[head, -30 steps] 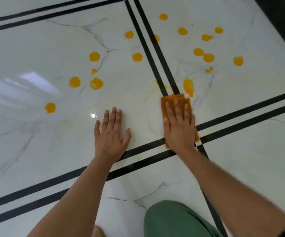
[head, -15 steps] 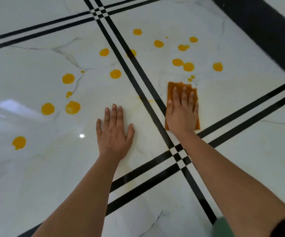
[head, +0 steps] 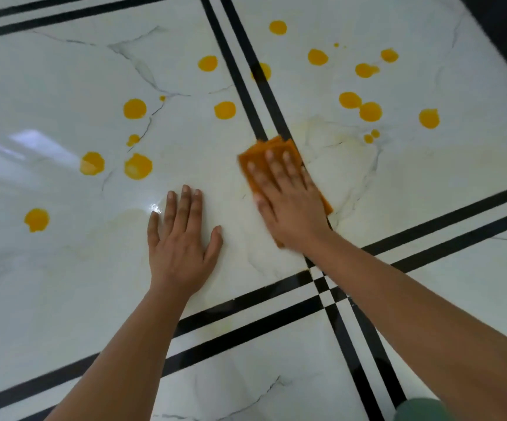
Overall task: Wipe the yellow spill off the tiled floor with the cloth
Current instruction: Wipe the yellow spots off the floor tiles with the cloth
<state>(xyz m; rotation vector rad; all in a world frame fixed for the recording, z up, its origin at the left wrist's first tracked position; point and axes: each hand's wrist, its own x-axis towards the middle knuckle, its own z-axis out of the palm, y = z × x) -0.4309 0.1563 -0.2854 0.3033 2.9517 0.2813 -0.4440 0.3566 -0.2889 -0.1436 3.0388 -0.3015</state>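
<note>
Orange cloth (head: 276, 148) now lies folded and tilted across the double black stripe (head: 244, 89), its far corner on the stripe and most of it under the right hand (head: 288, 202). A second ago it sat on the stripe just short of a long yellow smear; half a second ago it was wholly right of the stripe, over that smear. The smear is gone, and only a pale yellowish film (head: 337, 153) shows right of the stripe, so one patch of the spill is lifted but not yet polished clean.

The right hand presses flat, fingers straight and slightly apart, gripping nothing. The left hand (head: 182, 241) rests palm down on the floor (head: 63, 284) left of the stripe, fingers straight and close together, as a brace; it has hardly moved relative to the stripe.

Most of the spill remains: round yellow drops (head: 138, 166) are scattered left of the stripe, one sits on the stripe farther away, and another cluster lies right of it beyond the film. The swing back across the stripe suggests the near left-hand drops come next. The task looks early, with the film needing a second pass.
</note>
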